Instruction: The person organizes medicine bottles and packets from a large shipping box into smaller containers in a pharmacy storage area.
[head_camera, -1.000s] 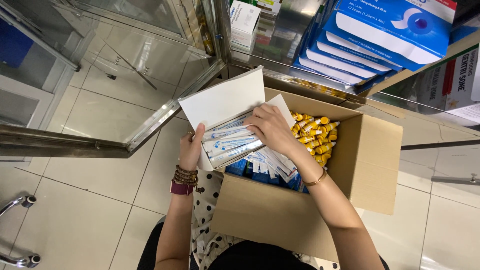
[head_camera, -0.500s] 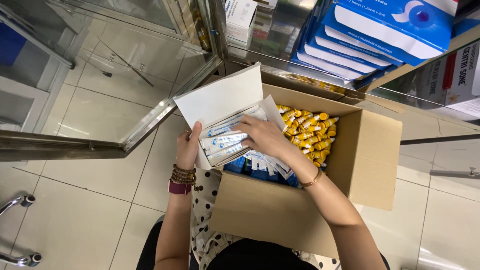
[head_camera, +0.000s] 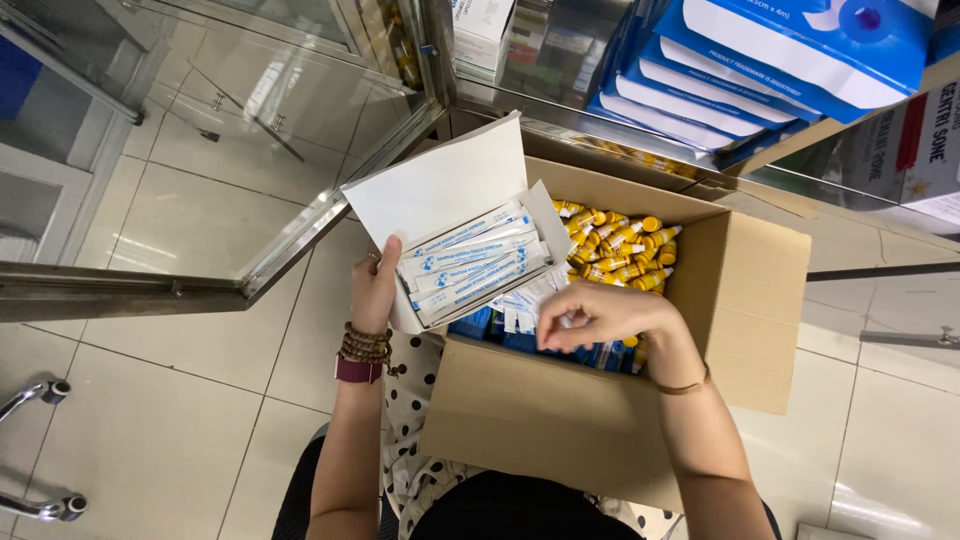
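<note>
A large cardboard carton (head_camera: 560, 420) rests on the person's lap. Over its opening, the right hand (head_camera: 600, 318) hovers with fingers curled, fingertips pinched near loose white sachets (head_camera: 530, 300); whether it grips one I cannot tell. At nine o'clock from it, the left hand (head_camera: 374, 292) clasps the edge of an open white box (head_camera: 450, 200) packed with long sachets (head_camera: 470, 265). At one o'clock lie small yellow-capped bottles (head_camera: 620, 245). Farther off, blue boxes (head_camera: 760, 70) are stacked on a shelf.
</note>
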